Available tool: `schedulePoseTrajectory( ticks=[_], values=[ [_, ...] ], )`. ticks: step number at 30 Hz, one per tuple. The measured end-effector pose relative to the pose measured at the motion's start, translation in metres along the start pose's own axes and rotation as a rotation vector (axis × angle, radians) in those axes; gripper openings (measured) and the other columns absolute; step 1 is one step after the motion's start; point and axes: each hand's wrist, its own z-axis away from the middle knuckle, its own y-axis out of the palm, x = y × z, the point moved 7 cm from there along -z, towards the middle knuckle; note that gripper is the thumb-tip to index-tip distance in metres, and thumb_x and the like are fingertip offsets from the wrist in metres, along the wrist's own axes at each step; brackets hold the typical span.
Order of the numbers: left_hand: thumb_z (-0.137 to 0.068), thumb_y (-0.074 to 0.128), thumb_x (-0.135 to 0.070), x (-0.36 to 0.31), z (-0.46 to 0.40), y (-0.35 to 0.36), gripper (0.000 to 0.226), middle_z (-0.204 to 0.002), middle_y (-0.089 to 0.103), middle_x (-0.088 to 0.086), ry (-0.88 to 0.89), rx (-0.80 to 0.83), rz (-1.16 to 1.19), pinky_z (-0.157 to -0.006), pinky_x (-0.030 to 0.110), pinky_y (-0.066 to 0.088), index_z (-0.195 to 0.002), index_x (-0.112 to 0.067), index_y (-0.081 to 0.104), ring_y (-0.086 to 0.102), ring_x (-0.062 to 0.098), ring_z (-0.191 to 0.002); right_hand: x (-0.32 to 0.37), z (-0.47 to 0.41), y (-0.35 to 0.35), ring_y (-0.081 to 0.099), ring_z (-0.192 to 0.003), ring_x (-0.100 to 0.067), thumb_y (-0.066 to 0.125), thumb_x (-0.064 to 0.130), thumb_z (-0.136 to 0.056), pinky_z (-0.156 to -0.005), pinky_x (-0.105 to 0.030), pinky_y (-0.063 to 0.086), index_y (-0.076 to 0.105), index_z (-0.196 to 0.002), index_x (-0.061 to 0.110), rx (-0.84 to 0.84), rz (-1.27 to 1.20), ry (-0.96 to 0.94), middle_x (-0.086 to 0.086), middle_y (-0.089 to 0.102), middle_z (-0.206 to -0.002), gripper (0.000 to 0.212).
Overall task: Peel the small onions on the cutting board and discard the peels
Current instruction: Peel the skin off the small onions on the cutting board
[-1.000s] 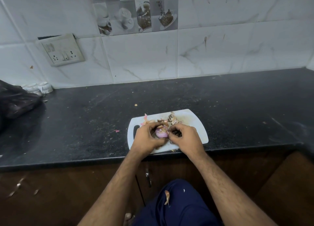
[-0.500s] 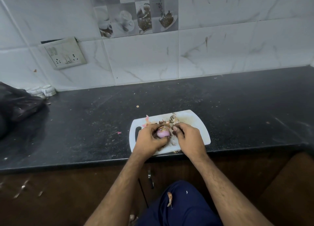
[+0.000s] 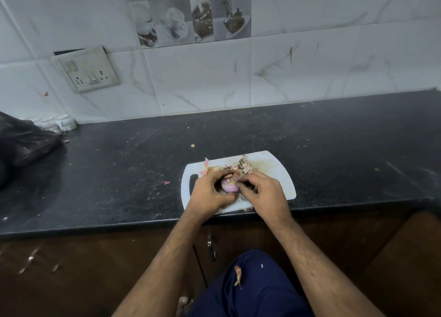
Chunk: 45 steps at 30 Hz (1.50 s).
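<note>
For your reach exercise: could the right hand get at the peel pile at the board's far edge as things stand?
Probably yes: the peel pile lies uncovered just beyond the right hand, with nothing between, though that hand is busy picking at the onion.

Pale purple onion (image 3: 229, 186) above white cutting board (image 3: 274, 171), peels (image 3: 244, 167) behind

A dark speckled surface (image 3: 310, 137) carries a white cutting board (image 3: 274, 171) at its front edge — a black bag (image 3: 26, 142) and small white cups (image 3: 64, 122) at far left, peel scraps (image 3: 166, 182) scattered between.
</note>
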Motion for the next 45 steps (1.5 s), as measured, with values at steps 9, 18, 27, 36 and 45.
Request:
schedulePoseTrajectory(
  ticks=[9, 18, 27, 36, 45],
  values=[
    [-0.072, 0.088, -0.01, -0.001, 0.0, 0.001, 0.057, -0.116, 0.077, -0.014, -0.013, 0.016, 0.019, -0.103, 0.024, 0.055, -0.125, -0.023, 0.072, 0.07, -0.003, -0.11, -0.005, -0.005, 0.0, 0.059, -0.076, -0.009, 0.07, 0.024, -0.091, -0.071, -0.025, 0.05, 0.071, -0.097, 0.017, -0.018, 0.136, 0.156, 0.009, 0.066, -0.091, 0.009],
    [-0.071, 0.095, -0.021, 0.002, 0.0, 0.001, 0.054, -0.108, 0.075, -0.013, -0.057, -0.018, 0.015, -0.085, 0.02, 0.059, -0.115, -0.023, 0.065, 0.07, -0.007, -0.099, -0.008, -0.008, -0.004, 0.064, -0.105, -0.008, 0.057, 0.019, -0.101, -0.091, -0.02, 0.048, 0.067, -0.126, 0.02, -0.023, 0.073, 0.151, 0.009, 0.071, -0.118, 0.026],
    [-0.073, 0.094, -0.028, 0.002, -0.001, 0.001, 0.044, -0.103, 0.075, -0.012, -0.043, -0.051, -0.039, -0.076, 0.012, 0.053, -0.105, -0.023, 0.063, 0.07, -0.003, -0.093, -0.012, -0.01, -0.001, 0.061, -0.083, 0.013, 0.073, 0.029, -0.092, -0.072, 0.0, 0.042, 0.078, -0.105, 0.024, 0.093, 0.009, 0.18, 0.017, 0.074, -0.092, 0.014],
    [-0.072, 0.094, -0.027, 0.0, 0.0, 0.001, 0.042, -0.102, 0.075, -0.013, -0.035, -0.048, -0.046, -0.08, 0.012, 0.054, -0.101, -0.024, 0.064, 0.07, -0.002, -0.095, -0.012, -0.008, -0.003, 0.065, -0.076, 0.01, 0.077, 0.021, -0.088, -0.066, -0.005, 0.047, 0.08, -0.096, 0.021, 0.048, -0.049, 0.226, 0.018, 0.072, -0.079, 0.008],
    [-0.072, 0.095, -0.02, -0.002, 0.001, 0.001, 0.041, -0.1, 0.076, -0.011, -0.035, -0.036, -0.008, -0.074, 0.01, 0.053, -0.1, -0.019, 0.065, 0.07, -0.006, -0.089, -0.013, -0.006, 0.001, 0.065, -0.07, -0.002, 0.075, 0.032, -0.087, -0.07, -0.032, 0.059, 0.072, -0.091, 0.027, 0.034, 0.057, 0.252, 0.014, 0.07, -0.077, 0.007]
  ],
)
